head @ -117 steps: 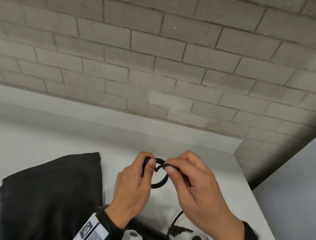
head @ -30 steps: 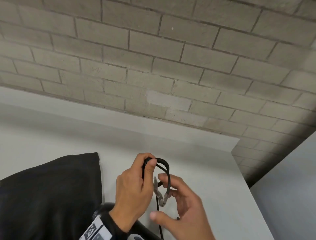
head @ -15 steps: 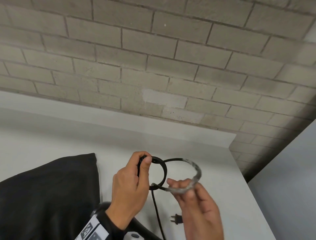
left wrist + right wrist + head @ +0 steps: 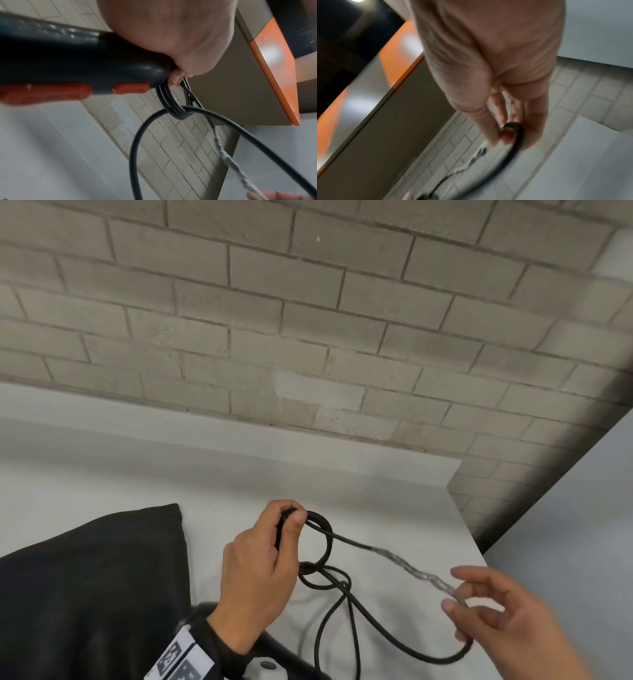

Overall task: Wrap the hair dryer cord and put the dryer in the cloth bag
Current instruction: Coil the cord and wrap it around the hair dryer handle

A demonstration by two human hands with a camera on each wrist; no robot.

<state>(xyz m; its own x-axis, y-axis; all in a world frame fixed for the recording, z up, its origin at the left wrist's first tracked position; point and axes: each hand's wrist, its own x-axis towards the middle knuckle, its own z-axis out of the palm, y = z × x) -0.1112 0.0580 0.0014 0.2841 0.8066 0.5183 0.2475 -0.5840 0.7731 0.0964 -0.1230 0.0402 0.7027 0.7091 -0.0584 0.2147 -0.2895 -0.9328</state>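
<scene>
Now my left hand (image 4: 260,573), at frame centre, curls tight round the dryer (image 4: 72,63) handle and pinches the coiled cord (image 4: 322,537) against it. My right hand (image 4: 507,621), lower right, pinches the cord's taped stretch, other fingers spread. The bag (image 4: 89,587) lies lower left on the table (image 4: 394,501).

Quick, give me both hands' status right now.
Left hand: grips the coiled loops of the cord against the dryer handle.
Right hand: pinches a pulled-out stretch of cord between thumb and fingertips.
</scene>
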